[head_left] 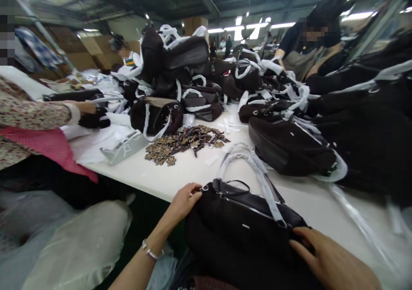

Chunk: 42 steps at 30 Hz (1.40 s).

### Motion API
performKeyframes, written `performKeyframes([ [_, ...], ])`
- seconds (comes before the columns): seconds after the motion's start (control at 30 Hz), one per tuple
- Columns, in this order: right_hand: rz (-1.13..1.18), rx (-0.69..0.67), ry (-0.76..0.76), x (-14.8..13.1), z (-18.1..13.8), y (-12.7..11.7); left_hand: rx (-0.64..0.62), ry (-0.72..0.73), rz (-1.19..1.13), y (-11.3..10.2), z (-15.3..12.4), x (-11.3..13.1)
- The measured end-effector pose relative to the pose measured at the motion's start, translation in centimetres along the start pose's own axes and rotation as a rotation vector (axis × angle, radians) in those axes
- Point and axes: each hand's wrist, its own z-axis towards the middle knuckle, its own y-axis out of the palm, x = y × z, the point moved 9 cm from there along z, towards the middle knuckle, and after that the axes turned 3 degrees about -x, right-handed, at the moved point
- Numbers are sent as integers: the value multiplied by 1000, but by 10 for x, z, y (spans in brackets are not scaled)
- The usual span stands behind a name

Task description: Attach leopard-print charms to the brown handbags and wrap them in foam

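Observation:
A dark brown handbag (244,234) with paper-wrapped handles lies at the near edge of the white table (180,174), right in front of me. My left hand (185,200) is closed in a pinch on the bag's left end, by its metal ring and zip. My right hand (328,260) lies on the bag's right side, fingers curled onto the fabric. A pile of small brass-coloured charms and dark tags (183,142) sits on the table just beyond the bag.
Heaps of dark handbags (289,148) with wrapped straps cover the middle and right of the table. A co-worker in a floral sleeve (32,114) reaches in from the left. Another person (309,45) works at the far right. A grey tape dispenser (124,148) is nearby. Plastic bags (80,247) lie lower left.

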Motion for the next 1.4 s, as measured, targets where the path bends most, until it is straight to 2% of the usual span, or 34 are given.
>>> performKeyframes([
  [0.1,37,1,-6,-24,18,-2,194,-43,287,-43,14,-10],
  [0.23,94,-131,-128,-50,34,26,413,-185,482,-107,42,-38],
  [0.3,85,-130,-150,-47,38,36,461,-212,540,-126,59,-45],
  [0.37,84,-88,-169,-40,39,38,469,-193,587,-131,77,-44],
  [0.43,85,-50,-191,-36,38,37,435,-138,618,-123,97,-34],
  [0.53,75,-12,-201,-35,36,34,359,-78,627,-96,127,-20],
  [0.67,82,22,-218,-41,33,32,346,-121,589,-68,158,-13],
  [0.77,96,31,-240,-44,29,32,343,-150,525,-62,169,-12],
  [0.87,128,23,-250,-45,27,30,311,-160,430,-65,168,-13],
  [1.0,253,-37,-197,-48,26,21,229,-149,237,-66,145,-12],
  [1.1,465,-164,-51,-56,25,18,120,-81,55,-52,113,2],
  [1.17,658,-296,29,-70,24,24,61,-10,-60,-38,87,21],
  [1.27,1017,-448,80,-103,23,35,-40,148,-239,-14,45,62],
  [1.4,1608,-597,223,-136,27,53,-203,327,-222,23,-9,119],
])
